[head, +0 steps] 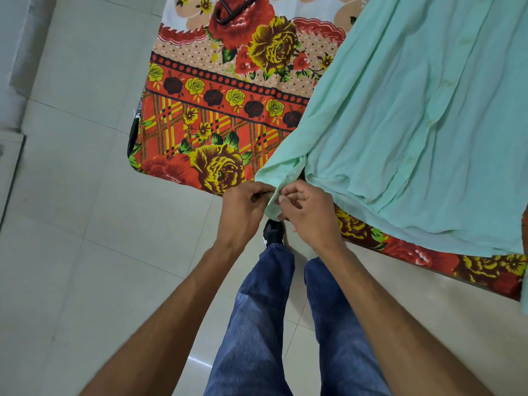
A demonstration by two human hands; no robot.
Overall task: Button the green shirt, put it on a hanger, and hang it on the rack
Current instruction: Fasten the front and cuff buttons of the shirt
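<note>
The pale green shirt (414, 118) lies spread over the right side of a table covered by a floral cloth (217, 110). One sleeve runs down to the table's near edge, and its cuff (273, 202) hangs just past that edge. My left hand (245, 208) and my right hand (308, 210) both pinch this cuff between fingertips, close together. A dark hanger (228, 11) rests at the far end of the cloth, partly cut off by the top of the view. No rack is in view.
Pale floor tiles (85, 224) stretch left of and below the table. My jeans-clad legs (257, 324) and a black shoe (273, 231) stand against the table's near edge. White furniture (11, 155) sits at the far left.
</note>
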